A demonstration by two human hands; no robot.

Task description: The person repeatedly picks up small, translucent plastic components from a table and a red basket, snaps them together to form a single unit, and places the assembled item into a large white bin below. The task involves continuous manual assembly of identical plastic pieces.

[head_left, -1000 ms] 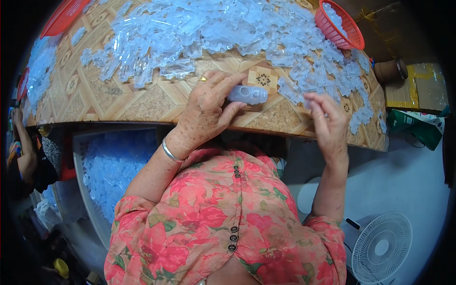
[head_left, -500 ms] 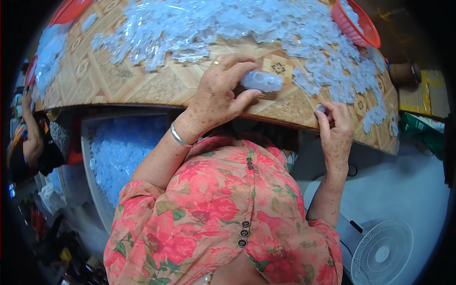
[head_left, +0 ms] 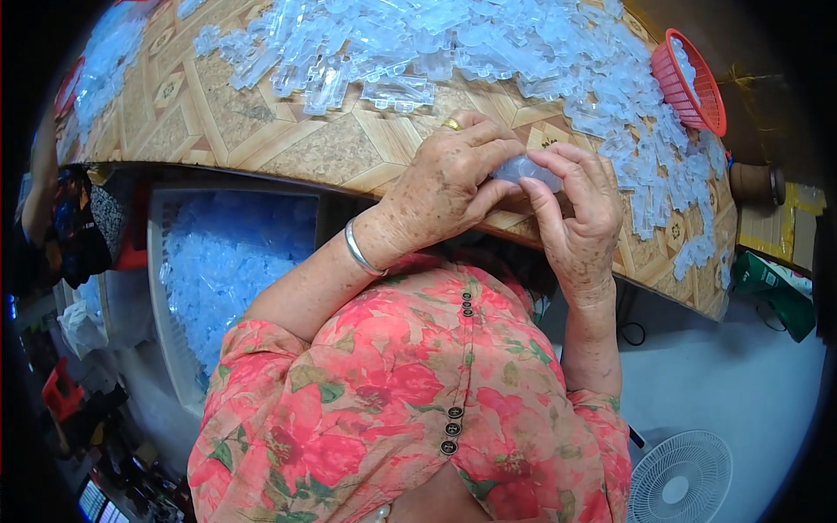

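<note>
A clear plastic piece is held between my two hands over the near edge of the table. My left hand, with a ring and a silver bangle, grips its left side between thumb and fingers. From the right, my right hand has its thumb and fingertips closed on the other end. Whether the small round clear part seen earlier is still in those right fingertips is hidden. Beyond both hands, many flat clear plastic pieces lie in a loose heap on the patterned table.
A red plastic basket with clear pieces stands at the far right. Below the table on the left is a white crate full of bluish clear parts. A white fan stands at lower right. Another person's arm shows at far left.
My right hand has moved left and up from the table edge to the plastic piece. My left hand has shifted right and slightly down with it. The view has also shifted a little.
</note>
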